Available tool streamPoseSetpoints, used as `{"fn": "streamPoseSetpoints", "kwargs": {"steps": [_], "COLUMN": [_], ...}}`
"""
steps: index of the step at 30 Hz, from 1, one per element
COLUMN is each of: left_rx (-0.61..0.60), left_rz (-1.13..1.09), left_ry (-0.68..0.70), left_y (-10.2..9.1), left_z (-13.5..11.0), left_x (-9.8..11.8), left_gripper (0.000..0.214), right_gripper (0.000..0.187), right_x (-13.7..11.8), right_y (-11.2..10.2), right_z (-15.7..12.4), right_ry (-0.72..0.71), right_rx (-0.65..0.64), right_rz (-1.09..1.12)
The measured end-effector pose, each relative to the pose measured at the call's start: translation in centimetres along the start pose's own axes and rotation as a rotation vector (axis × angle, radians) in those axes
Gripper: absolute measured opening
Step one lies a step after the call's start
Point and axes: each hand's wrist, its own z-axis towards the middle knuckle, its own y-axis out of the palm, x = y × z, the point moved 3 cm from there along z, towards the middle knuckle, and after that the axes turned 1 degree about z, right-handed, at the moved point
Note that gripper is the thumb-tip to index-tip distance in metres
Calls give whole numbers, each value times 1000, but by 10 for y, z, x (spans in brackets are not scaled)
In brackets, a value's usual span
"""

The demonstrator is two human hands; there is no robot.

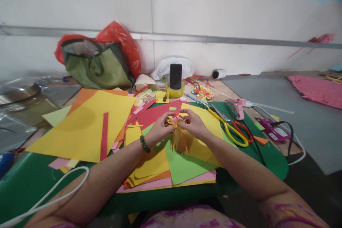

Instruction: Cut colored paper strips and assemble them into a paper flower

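Note:
Between both hands is a paper tassel (179, 140) with yellow and orange strips hanging down and pink and green bits at its top. My left hand (161, 127) pinches its upper left side, near a small yellow loop. From the other side, the fingers of my right hand (194, 124) close on the top of the same tassel. Exactly how the fingertips grip it is partly hidden. Beneath the hands lie a green sheet (187, 167) and yellow sheets (153, 164), stacked over pink and orange paper. A green bead bracelet (144, 144) circles my left wrist.
Yellow-handled scissors (235, 133) and red-handled scissors (244, 128) lie to the right, near a pink glue gun (237, 108) and a purple power strip (276, 130). A phone (175, 76) stands by a tape roll (175, 92). Large yellow paper (82, 128) bears a red strip (104, 135).

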Motion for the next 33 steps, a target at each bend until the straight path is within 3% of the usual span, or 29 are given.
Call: {"fn": "streamPoseSetpoints", "kwargs": {"steps": [15, 23, 33], "left_rx": [-9, -22, -4], "left_rz": [-64, -102, -89], "left_ry": [-14, -17, -1], "left_y": [0, 1, 1], "left_z": [0, -1, -1], "left_x": [-2, 0, -3], "left_gripper": [62, 62, 62], "right_gripper": [54, 53, 48], "right_x": [2, 9, 1], "right_y": [-6, -6, -3], "right_z": [0, 3, 0], "right_ry": [77, 80, 65], "right_rx": [-97, -67, -4], "right_rz": [140, 182, 47]}}
